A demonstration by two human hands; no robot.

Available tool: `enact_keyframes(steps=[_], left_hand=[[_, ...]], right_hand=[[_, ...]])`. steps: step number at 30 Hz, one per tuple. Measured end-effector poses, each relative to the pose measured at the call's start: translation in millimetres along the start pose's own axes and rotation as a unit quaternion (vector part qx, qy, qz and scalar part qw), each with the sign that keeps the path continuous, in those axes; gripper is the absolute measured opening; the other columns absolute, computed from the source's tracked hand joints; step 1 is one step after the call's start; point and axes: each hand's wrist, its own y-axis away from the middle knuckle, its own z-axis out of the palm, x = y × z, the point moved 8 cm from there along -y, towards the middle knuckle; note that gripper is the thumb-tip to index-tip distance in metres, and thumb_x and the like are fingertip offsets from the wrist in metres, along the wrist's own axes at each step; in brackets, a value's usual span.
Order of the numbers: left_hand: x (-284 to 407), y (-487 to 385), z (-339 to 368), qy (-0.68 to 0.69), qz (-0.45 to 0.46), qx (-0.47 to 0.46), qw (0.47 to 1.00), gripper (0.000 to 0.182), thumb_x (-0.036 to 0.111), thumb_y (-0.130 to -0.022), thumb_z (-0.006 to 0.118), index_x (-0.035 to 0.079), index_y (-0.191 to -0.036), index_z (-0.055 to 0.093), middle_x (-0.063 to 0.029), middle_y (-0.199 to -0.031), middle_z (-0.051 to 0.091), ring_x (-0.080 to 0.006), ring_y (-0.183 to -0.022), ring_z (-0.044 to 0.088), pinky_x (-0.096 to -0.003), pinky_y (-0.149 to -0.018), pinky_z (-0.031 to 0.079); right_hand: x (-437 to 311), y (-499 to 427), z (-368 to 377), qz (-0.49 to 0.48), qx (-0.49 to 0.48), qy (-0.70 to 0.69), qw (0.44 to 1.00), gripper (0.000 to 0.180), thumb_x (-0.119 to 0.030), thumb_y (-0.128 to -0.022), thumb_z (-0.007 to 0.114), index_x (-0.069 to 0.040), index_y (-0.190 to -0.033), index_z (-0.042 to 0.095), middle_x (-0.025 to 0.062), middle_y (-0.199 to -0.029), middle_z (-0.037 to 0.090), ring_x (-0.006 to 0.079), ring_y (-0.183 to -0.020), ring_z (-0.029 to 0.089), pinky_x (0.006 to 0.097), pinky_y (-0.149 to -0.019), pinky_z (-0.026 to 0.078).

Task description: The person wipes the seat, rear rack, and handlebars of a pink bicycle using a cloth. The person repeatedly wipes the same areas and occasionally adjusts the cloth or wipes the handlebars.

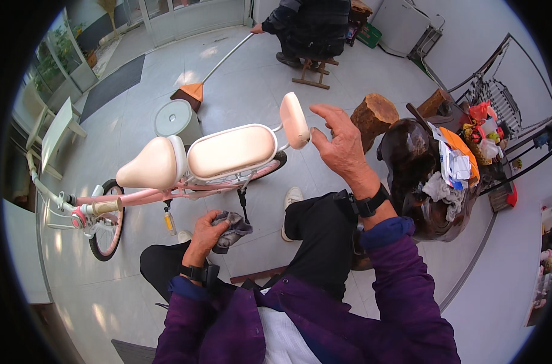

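A grey cloth (234,229) is gripped in my left hand (208,235), below the pink bicycle frame (146,197). My right hand (342,141) is raised with thumb and fingers apart, just right of the bicycle's small padded backrest (295,120); whether a fingertip touches it I cannot tell. A long cream rear seat pad (233,151) lies between the backrest and the cream saddle (147,164). The bicycle stands sideways before me, its handlebar grip (107,207) at the left and a yellow-reflector pedal (169,222) under the frame.
Behind the bicycle stands a lidded grey bin (173,118). A person (314,27) on a wooden stool holds a broom with an orange head (192,93). At right are a wood stump (375,116) and a dark polished wooden table (405,182) bearing papers and a crumpled cloth (444,193).
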Motion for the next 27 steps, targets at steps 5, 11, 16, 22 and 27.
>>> enact_keyframes(steps=[5, 11, 16, 22, 27], left_hand=[[-4.7, -3.0, -0.8, -0.011, -0.013, 0.003, 1.0, 0.025, 0.007, -0.093, 0.073, -0.001, -0.117, 0.071, -0.0034, -0.101, 0.074, -0.0114, -0.088, 0.067, -0.0274, -0.08, 0.056], [-7.6, -9.2, -0.1, -0.026, 0.007, 0.003, 1.0, 0.024, 0.007, -0.094, 0.072, -0.002, -0.116, 0.071, -0.0035, -0.102, 0.074, -0.0111, -0.089, 0.067, -0.0273, -0.08, 0.056], [-6.7, -10.6, 1.4, 0.003, -0.003, 0.004, 1.0, 0.024, 0.008, -0.095, 0.072, -0.002, -0.117, 0.071, -0.0032, -0.104, 0.073, -0.011, -0.09, 0.067, -0.027, -0.082, 0.056], [42.6, -13.8, -1.4, 0.001, 0.08, 0.047, 0.996, 0.029, 0.009, -0.098, 0.071, 0.0, -0.125, 0.068, -0.0022, -0.108, 0.072, -0.01, -0.096, 0.066, -0.0274, -0.086, 0.056], [148.8, -9.1, -5.2, -0.186, 0.354, 0.192, 0.896, 0.03, 0.004, -0.097, 0.068, -0.002, -0.125, 0.066, -0.0143, -0.115, 0.071, -0.0244, -0.105, 0.069, -0.034, -0.093, 0.055]], right_hand=[[11.2, -46.9, 36.8, 0.048, -0.043, -0.025, 0.998, 0.048, -0.018, -0.092, 0.069, -0.007, -0.138, 0.065, 0.0148, -0.141, 0.064, 0.0302, -0.127, 0.064, 0.0426, -0.102, 0.054], [19.6, -49.3, 69.8, 0.042, -0.036, -0.041, 0.998, 0.046, -0.013, -0.089, 0.064, -0.003, -0.134, 0.065, 0.0193, -0.144, 0.061, 0.0378, -0.129, 0.062, 0.0426, -0.11, 0.05], [24.5, -45.1, 75.3, 0.047, -0.027, -0.055, 0.997, 0.043, -0.009, -0.089, 0.061, -0.003, -0.132, 0.066, 0.0184, -0.148, 0.058, 0.0391, -0.129, 0.062, 0.0433, -0.109, 0.05], [26.4, -41.9, 78.3, 0.054, -0.021, -0.055, 0.997, 0.036, -0.008, -0.089, 0.06, -0.006, -0.124, 0.07, 0.016, -0.148, 0.058, 0.0369, -0.127, 0.064, 0.0415, -0.107, 0.052], [28.2, -40.7, 78.4, 0.056, -0.008, -0.077, 0.995, 0.032, -0.008, -0.089, 0.061, -0.006, -0.118, 0.073, 0.016, -0.149, 0.058, 0.0365, -0.128, 0.064, 0.0407, -0.107, 0.052]])
